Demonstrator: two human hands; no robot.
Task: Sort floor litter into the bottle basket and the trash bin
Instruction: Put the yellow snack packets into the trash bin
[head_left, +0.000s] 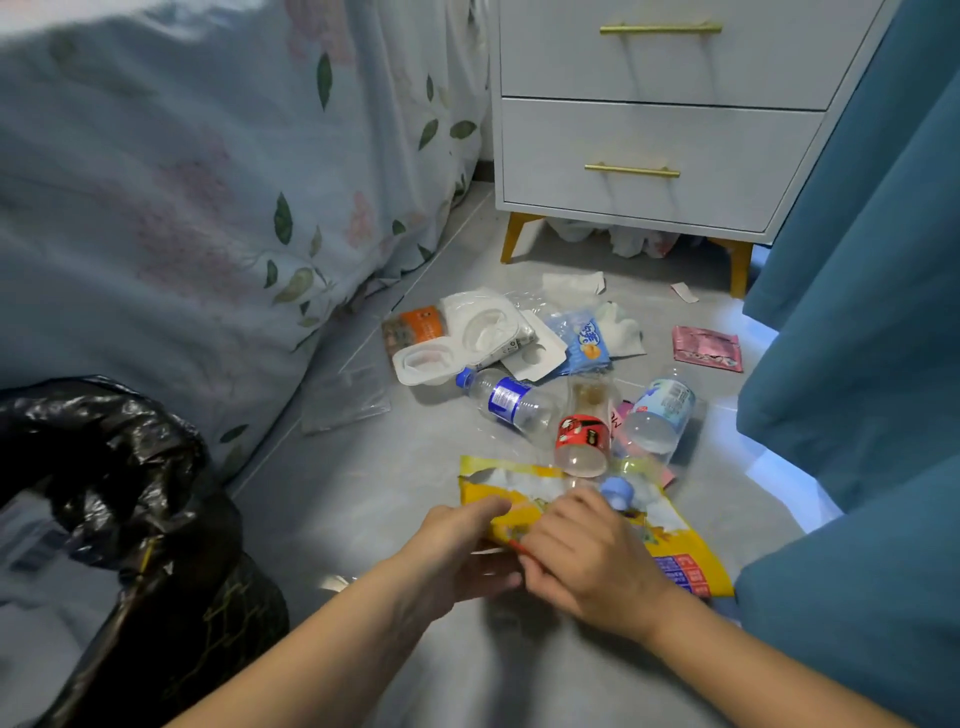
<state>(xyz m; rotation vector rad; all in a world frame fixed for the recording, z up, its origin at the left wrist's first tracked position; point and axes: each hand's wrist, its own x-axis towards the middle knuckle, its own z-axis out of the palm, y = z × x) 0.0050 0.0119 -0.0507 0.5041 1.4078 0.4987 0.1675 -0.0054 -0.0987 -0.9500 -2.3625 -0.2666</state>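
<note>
Hands meet on flat yellow foil snack bag (680, 545) lying on grey floor | left hand (457, 551) grip pinches its near edge | right hand (587, 556) grip unclear, fingers curled over it | black-lined trash bin (130, 519) left

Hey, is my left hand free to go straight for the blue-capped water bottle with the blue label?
Probably not yet. The left hand is on the yellow snack bag with the right hand. Once it lets go, the blue-label bottle lies uncovered on the floor just ahead.
</note>
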